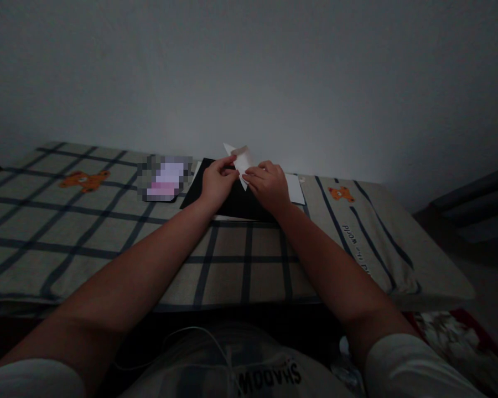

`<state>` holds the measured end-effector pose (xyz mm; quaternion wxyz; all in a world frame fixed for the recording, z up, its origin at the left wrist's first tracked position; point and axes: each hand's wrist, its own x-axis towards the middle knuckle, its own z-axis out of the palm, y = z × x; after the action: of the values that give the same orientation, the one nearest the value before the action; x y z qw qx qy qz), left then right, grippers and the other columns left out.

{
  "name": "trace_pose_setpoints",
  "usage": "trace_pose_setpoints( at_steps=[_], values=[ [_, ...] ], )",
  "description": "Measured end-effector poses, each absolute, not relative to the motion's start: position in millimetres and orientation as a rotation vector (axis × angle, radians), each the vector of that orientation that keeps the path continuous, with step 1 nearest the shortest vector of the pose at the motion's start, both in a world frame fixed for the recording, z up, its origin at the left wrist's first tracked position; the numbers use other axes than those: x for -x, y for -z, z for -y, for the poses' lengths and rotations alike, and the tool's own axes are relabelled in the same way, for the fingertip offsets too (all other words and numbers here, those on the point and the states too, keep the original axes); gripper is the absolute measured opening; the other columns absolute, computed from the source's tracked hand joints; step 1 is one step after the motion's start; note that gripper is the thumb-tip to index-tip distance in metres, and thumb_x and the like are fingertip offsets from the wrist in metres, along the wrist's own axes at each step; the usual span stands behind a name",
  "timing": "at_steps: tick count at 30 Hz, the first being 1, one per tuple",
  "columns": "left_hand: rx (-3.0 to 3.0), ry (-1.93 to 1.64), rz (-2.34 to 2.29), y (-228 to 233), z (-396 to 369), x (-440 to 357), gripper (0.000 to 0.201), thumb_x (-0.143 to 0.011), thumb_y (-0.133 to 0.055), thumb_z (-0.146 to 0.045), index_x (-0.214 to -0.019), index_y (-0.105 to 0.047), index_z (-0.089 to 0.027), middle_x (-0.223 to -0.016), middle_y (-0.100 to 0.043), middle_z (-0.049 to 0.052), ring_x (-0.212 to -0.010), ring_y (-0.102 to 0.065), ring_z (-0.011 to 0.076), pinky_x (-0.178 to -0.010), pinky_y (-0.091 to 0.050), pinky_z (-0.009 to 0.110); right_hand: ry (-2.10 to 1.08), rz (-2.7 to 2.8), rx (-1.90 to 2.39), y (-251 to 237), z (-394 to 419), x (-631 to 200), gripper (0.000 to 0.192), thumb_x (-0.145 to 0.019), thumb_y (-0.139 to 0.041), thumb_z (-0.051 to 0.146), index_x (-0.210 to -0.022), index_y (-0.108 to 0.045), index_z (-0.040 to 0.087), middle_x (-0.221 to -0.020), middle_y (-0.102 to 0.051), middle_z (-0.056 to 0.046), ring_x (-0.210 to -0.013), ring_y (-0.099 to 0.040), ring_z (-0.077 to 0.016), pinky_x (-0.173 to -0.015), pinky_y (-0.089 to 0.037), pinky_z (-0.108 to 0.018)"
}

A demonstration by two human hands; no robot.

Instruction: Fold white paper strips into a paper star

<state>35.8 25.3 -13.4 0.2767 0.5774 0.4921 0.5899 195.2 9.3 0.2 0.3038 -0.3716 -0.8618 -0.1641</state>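
- My left hand: fingers pinched on the near-left edge of a folded white paper; thumb and fingertips closed on it.
- My right hand: fingers curled, tips pressed on the lower point of the same paper, just beside my left hand; the two nearly touch.
- Folded white paper: held between both hands, one pointed corner sticking up and away past my left fingers, another point aimed down between my hands.
- Black sheet: flat under both hands, on the cloth.
- White sheet: just right of my right hand, partly under the black sheet's edge as far as I can tell.
- Checked cloth: spreads out under everything, dark lines, an orange bear print well to the left of my left hand, a smaller one to the right of my right hand.
- Blurred patch: left of my left hand; cannot tell what it is.
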Motion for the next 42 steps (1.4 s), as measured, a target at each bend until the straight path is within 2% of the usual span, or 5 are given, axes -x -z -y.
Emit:
trace_pose_setpoints(
  at_steps=[9,23,30,42],
  values=[
    [-1.398,-1.572,-1.208,18.5,-27.7,-39.0,0.043,-0.071,-0.061,-0.016,-0.113,-0.061,-0.017,-0.104,-0.065,0.008,-0.078,-0.064,0.0138,-0.076,-0.055,0.032,0.417,2.353,0.969,-0.8,-10.5,-196.7,0.025,-0.092,-0.045,0.028,-0.101,-0.067,0.023,-0.102,-0.067,-0.006,-0.098,-0.042,-0.0243,-0.078,-0.030,-0.039],
    [-1.306,-1.561,-1.155,14.7,-26.2,-41.8,0.036,-0.074,-0.059,-0.015,-0.110,-0.063,-0.018,-0.103,-0.064,0.007,-0.085,-0.064,0.0149,-0.077,-0.057,0.034,0.405,2.377,0.945,0.2,-12.8,-197.4,0.025,-0.092,-0.045,0.028,-0.102,-0.068,0.023,-0.106,-0.067,-0.005,-0.099,-0.044,-0.0239,-0.077,-0.031,-0.039],
    [-1.297,-1.572,-1.175,14.6,-26.7,-39.3,0.038,-0.071,-0.063,-0.015,-0.109,-0.063,-0.016,-0.101,-0.064,0.007,-0.081,-0.064,0.0148,-0.077,-0.057,0.034,0.425,2.372,0.934,-4.2,-10.2,-199.8,0.024,-0.092,-0.045,0.028,-0.104,-0.066,0.025,-0.108,-0.066,-0.005,-0.100,-0.044,-0.0237,-0.078,-0.031,-0.038],
    [-1.302,-1.590,-1.246,15.6,-30.5,-36.0,0.041,-0.068,-0.064,-0.015,-0.109,-0.065,-0.015,-0.102,-0.066,0.008,-0.078,-0.064,0.0157,-0.076,-0.055,0.035,0.472,2.428,0.908,-3.4,-11.6,-199.6,0.024,-0.092,-0.045,0.027,-0.098,-0.068,0.025,-0.092,-0.067,-0.006,-0.096,-0.043,-0.0238,-0.076,-0.029,-0.038]
  ],
)
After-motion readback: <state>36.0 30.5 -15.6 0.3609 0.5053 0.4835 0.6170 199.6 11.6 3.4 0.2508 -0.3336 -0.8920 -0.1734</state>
